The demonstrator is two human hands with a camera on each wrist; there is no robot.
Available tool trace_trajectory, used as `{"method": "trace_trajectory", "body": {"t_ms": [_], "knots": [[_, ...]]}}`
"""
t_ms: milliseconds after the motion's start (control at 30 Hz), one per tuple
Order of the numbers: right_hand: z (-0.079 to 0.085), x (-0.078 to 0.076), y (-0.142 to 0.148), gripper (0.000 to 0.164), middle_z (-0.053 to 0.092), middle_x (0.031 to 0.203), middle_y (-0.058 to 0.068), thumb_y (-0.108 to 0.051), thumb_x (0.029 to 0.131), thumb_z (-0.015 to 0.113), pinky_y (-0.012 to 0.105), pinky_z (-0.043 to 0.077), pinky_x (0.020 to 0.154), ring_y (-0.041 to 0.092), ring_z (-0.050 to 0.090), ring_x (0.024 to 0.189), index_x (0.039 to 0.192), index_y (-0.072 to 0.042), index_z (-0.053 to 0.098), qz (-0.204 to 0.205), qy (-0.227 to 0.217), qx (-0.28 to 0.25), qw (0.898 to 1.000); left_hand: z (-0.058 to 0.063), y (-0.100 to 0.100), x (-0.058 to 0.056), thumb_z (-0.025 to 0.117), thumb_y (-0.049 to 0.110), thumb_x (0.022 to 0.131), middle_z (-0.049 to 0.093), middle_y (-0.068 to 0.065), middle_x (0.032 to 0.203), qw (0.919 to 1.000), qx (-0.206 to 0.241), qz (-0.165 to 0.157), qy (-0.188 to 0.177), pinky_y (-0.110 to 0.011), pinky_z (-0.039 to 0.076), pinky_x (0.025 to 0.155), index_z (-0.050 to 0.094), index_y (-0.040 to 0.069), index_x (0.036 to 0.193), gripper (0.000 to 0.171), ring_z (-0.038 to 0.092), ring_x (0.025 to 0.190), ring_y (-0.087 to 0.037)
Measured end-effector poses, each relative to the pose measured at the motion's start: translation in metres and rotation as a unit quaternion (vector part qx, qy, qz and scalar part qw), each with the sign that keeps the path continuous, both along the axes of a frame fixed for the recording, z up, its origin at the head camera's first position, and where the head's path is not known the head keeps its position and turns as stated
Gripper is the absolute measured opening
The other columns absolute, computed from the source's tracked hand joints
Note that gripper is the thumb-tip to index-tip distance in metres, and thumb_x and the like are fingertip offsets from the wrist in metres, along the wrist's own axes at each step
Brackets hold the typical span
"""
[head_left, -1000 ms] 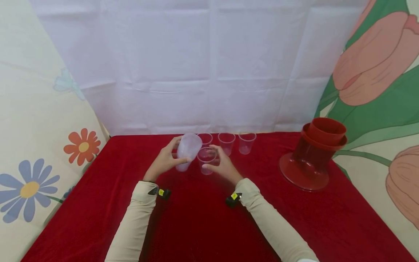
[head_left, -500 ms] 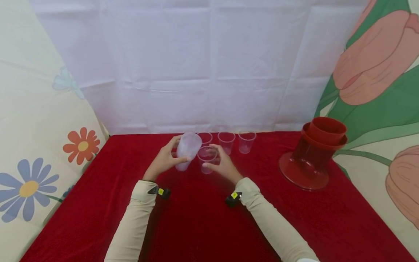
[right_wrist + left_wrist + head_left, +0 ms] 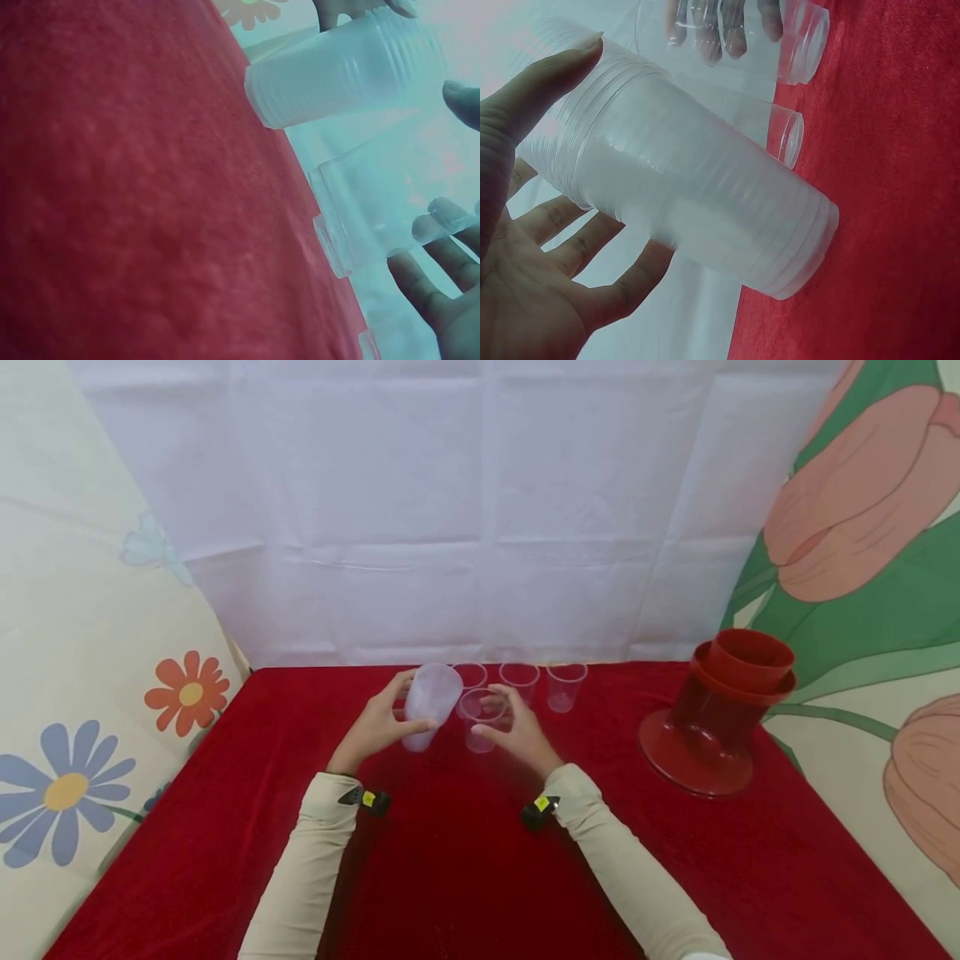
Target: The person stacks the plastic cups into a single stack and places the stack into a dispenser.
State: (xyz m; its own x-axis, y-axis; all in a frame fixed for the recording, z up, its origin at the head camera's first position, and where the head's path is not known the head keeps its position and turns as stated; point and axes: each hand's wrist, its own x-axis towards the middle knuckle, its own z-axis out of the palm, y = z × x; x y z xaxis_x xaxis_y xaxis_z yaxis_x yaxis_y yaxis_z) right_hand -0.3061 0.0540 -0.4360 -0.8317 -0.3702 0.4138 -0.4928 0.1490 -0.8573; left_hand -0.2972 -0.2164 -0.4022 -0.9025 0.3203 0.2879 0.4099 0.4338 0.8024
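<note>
My left hand [image 3: 382, 724] grips a tilted stack of nested clear plastic cups [image 3: 705, 180], thumb on one side and fingers on the other. Just right of it, my right hand [image 3: 521, 732] holds a single clear plastic cup [image 3: 480, 741] upright between thumb and fingers. That single cup [image 3: 367, 202] also shows in the right wrist view, beside the stack [image 3: 330, 79]. Whether its base touches the cloth I cannot tell. Behind the hands, a row of cups stands upright: a left cup [image 3: 470, 670], a middle cup [image 3: 519, 675] and a right cup [image 3: 564, 693].
Red cloth [image 3: 442, 868] covers the table. On the right stands a red plastic cylinder piece [image 3: 708, 727] with a wide round base and a red ring-like part in its top. A white sheet [image 3: 375, 510] hangs along the table's back edge, with flower-printed cloth [image 3: 67, 610] at the sides.
My right hand has shifted slightly right and away from me, carrying the single cup towards the back row. The left hand and its stack of cups have stayed nearly still.
</note>
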Motion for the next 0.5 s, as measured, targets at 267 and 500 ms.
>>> {"method": "trace_trajectory", "body": {"t_ms": [267, 500], "knots": [[0.021, 0.011, 0.004, 0.069, 0.053, 0.133, 0.034, -0.001, 0.088, 0.074, 0.065, 0.043, 0.099, 0.052, 0.051, 0.12, 0.144, 0.01, 0.035, -0.007, -0.022, -0.005, 1.0, 0.001, 0.0, 0.0, 0.086, 0.026, 0.08, 0.051, -0.014, 0.138, 1.0, -0.003, 0.001, -0.001, -0.053, 0.056, 0.088, 0.039, 0.019, 0.148, 0.083, 0.053, 0.121, -0.035], [0.021, 0.01, 0.007, 0.069, 0.051, 0.135, 0.033, -0.004, 0.088, 0.074, 0.067, 0.043, 0.098, 0.051, 0.05, 0.122, 0.144, 0.008, 0.035, -0.003, -0.029, -0.012, 1.0, 0.001, 0.0, 0.002, 0.086, 0.025, 0.08, 0.051, -0.013, 0.138, 1.0, -0.002, -0.001, 0.001, -0.053, 0.055, 0.088, 0.039, 0.019, 0.148, 0.083, 0.052, 0.121, -0.034]]}}
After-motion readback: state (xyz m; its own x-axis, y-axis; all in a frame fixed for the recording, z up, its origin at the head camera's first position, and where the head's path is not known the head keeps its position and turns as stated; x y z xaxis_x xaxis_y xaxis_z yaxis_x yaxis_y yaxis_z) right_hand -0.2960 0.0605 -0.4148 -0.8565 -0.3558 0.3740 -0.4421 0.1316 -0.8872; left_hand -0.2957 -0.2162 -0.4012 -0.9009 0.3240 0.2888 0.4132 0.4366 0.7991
